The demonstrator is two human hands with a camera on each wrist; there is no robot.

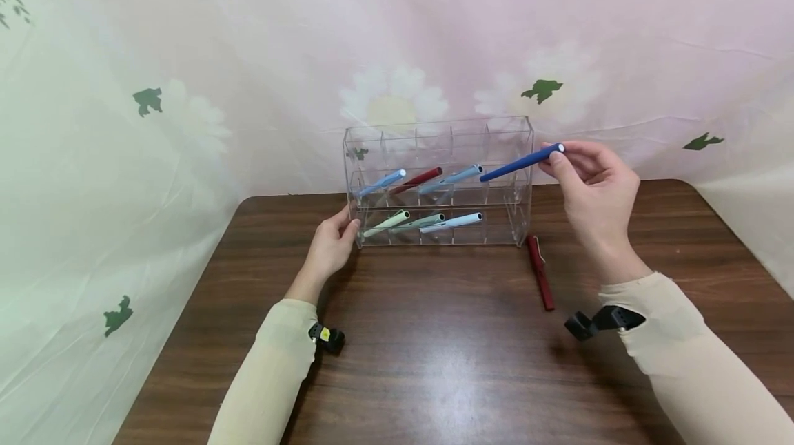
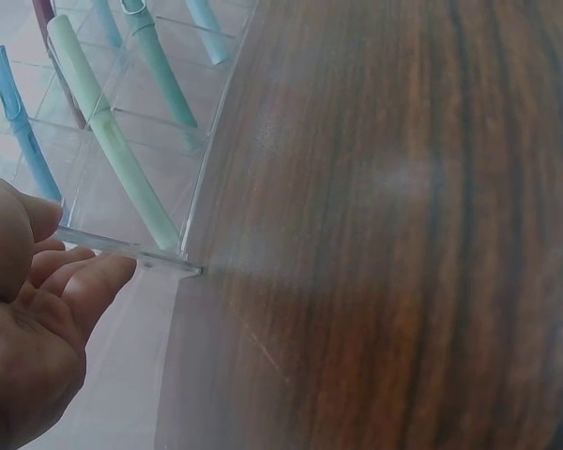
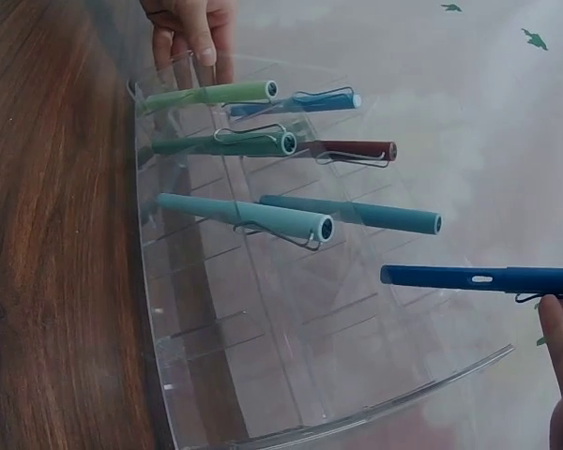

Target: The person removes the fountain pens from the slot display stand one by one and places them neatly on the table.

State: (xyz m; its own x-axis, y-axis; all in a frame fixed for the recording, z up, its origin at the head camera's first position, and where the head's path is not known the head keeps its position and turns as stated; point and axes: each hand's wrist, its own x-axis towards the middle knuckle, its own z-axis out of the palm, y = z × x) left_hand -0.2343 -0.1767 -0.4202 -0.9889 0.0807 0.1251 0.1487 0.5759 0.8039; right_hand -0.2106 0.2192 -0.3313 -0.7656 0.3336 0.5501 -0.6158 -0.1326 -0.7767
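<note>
A clear acrylic pen rack (image 1: 434,240) with divided tiers stands at the back of the table. My right hand (image 1: 598,190) pinches a dark blue pen (image 1: 521,163) by its capped end, its other end pointing left at the rack's middle tier. With thumb and fingers my left hand (image 1: 331,242) grips the rack's left side panel (image 2: 122,246). In the middle tier lean a blue pen (image 1: 382,182), a dark red pen (image 1: 417,180) and a grey-blue pen (image 1: 451,178). Below them rest a light green pen (image 3: 211,95), a green pen (image 3: 225,142) and a pale blue pen (image 3: 249,216).
Another dark red pen (image 1: 541,273) lies on the brown wooden table (image 1: 428,335), right of the rack. Behind the rack hangs a pale cloth (image 1: 279,87) printed with flowers and green leaves. Each wrist carries a small black camera.
</note>
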